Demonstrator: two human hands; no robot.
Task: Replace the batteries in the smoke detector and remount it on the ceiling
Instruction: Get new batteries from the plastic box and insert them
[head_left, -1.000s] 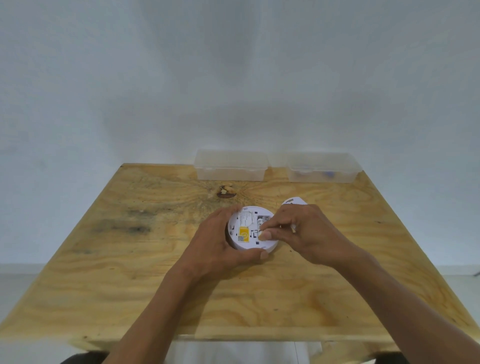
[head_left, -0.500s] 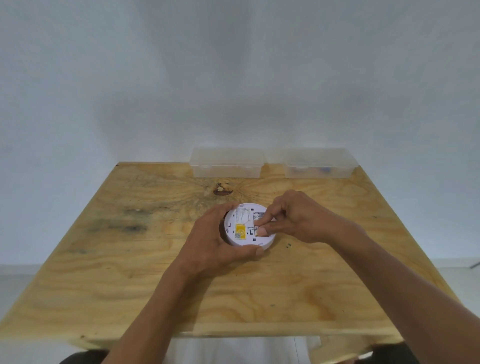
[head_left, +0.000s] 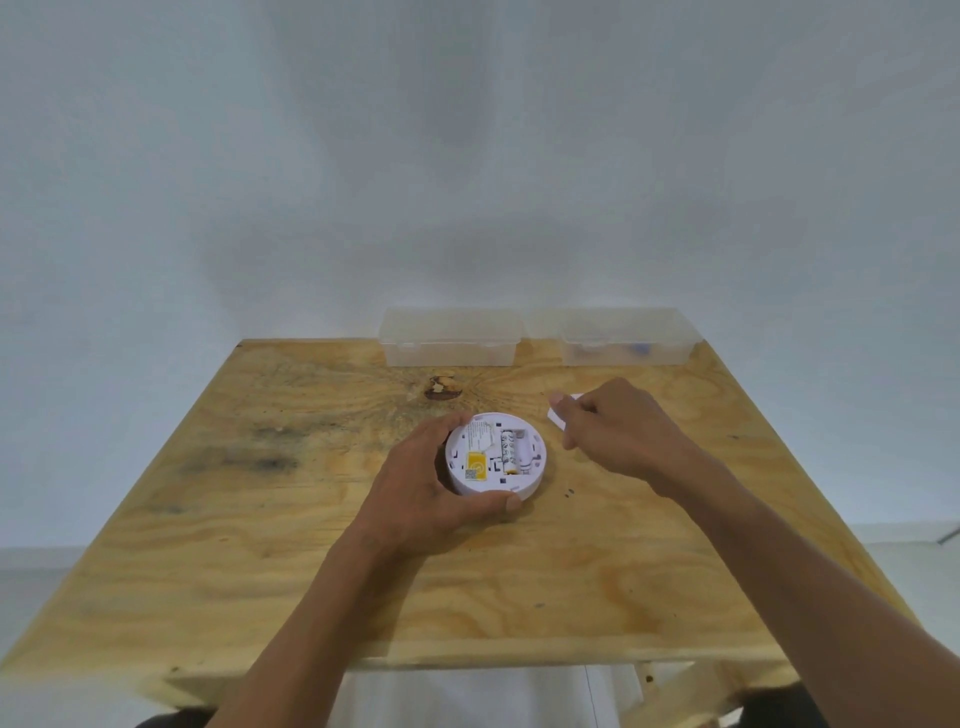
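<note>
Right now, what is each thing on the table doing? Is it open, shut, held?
smoke detector: back up, compartment open, battery showing.
left hand: grips the detector's rim.
right hand: holds a small white piece, maybe the cover.
left clear box: lid shut.
right clear box: lid shut.

- The smoke detector (head_left: 494, 453) carries a yellow label (head_left: 476, 463) with a small code square just below it; its print is too small to read
- The battery (head_left: 509, 450) beside the yellow label shows unreadable markings
</note>
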